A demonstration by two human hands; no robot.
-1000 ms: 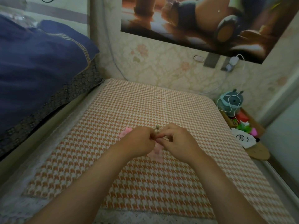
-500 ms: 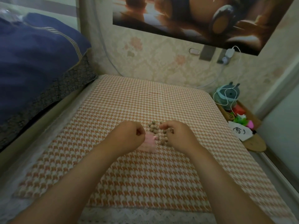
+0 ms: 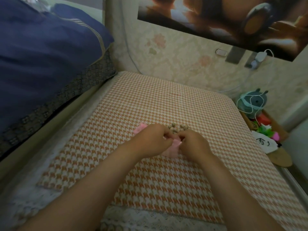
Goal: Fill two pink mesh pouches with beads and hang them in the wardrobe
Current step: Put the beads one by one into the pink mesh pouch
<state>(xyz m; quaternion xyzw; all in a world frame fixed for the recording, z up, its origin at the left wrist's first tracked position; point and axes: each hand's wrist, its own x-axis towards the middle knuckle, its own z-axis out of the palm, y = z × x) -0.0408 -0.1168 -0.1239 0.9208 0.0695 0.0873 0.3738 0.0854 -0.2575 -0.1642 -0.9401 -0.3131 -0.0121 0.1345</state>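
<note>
Mid-frame I log left hand and right hand, both pinching pink pouch | beads just above (loose heap) | second pouch left of beads.

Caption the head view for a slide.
Left hand and right hand pinch a pink pouch on the mat, beads just beyond.

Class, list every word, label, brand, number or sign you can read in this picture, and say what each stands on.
No text here can be read.
White cloth item at the right: black drawn marks, more like a sketched face than letters.
Orange-and-white houndstooth cloth: a tiny red mark, too small to read.
Dark wall poster: picture only, no lettering seen.
Pink mesh pouch, pinched by left hand and right hand: no label visible.
</note>
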